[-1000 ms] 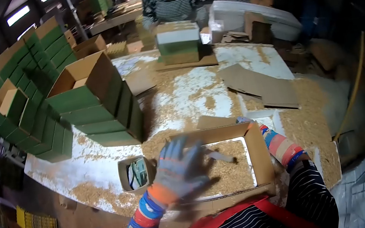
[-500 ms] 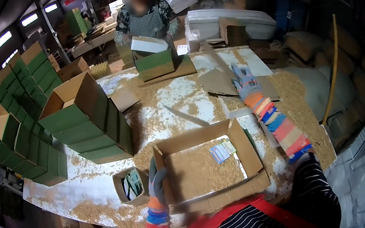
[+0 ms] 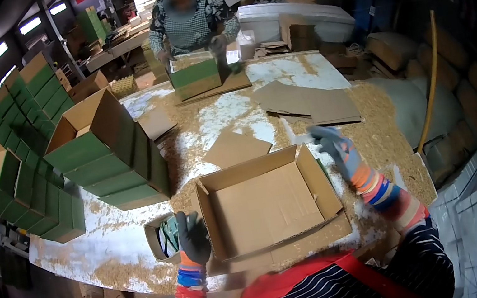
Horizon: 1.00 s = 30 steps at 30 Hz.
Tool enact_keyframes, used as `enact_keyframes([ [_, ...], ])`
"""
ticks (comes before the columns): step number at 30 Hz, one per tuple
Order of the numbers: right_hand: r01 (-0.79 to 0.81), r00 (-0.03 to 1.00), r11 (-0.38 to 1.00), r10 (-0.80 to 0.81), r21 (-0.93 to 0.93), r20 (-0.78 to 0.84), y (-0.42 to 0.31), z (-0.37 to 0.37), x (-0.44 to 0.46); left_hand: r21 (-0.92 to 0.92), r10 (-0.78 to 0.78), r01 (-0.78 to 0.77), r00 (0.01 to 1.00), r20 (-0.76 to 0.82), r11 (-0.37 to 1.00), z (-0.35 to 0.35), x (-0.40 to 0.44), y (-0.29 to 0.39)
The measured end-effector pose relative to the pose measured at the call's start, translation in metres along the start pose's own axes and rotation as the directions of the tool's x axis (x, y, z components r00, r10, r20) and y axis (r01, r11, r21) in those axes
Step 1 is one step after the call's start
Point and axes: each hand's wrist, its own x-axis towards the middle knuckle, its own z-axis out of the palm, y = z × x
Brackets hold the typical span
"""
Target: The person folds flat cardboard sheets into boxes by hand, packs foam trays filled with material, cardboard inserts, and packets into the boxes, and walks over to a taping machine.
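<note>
An open cardboard carton (image 3: 263,205) lies in front of me, with a flat brown cardboard sheet covering its inside. By its left wall is my left hand (image 3: 193,238), gloved in grey, fingers apart and holding nothing. My right hand (image 3: 335,150), also gloved, hovers off the carton's far right corner with fingers loosely spread and nothing in them. Left of my left hand stands a small cardboard box (image 3: 154,242) of dark green packets. A loose cardboard piece (image 3: 237,147) rests just beyond the carton.
Green cartons (image 3: 113,170) are stacked on the left of the sawdust-strewn table (image 3: 233,115). More cardboard sheets (image 3: 312,102) lie at the right. Across the table, a co-worker (image 3: 189,24) has both hands at a green box (image 3: 195,77).
My right hand has come back from the cardboard sheets toward the carton. A sheet now covers the sawdust and blue card inside it. My left hand has let go of the carton's wall.
</note>
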Motion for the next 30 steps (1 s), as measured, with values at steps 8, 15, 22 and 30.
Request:
enact_keyframes([
  [8, -0.535, 0.845, 0.834, 0.527, -0.136, -0.09, 0.107, 0.008, -0.041, 0.964, -0.372, -0.264, 0.898, 0.235, -0.027, -0.007, 0.023, -0.033],
  [15, -0.195, 0.961, 0.93, 0.245, 0.312, -0.131, 0.126, -0.016, -0.012, 0.743, 0.113, -0.264, 0.962, 0.248, 0.615, 0.082, 0.043, 0.023],
  [22, 0.12, 0.984, 0.865, -0.038, 0.488, -0.174, 0.04, 0.049, 0.188, 0.71, 0.772, -0.698, 0.501, 0.391, 0.093, 0.085, 0.053, 0.227],
  [30, 0.139, 0.988, 0.893, -0.096, 0.429, -0.12, -0.005, 0.211, 0.354, 0.835, 0.883, -0.546, 0.358, 0.304, -0.066, -0.09, 0.111, 0.389],
])
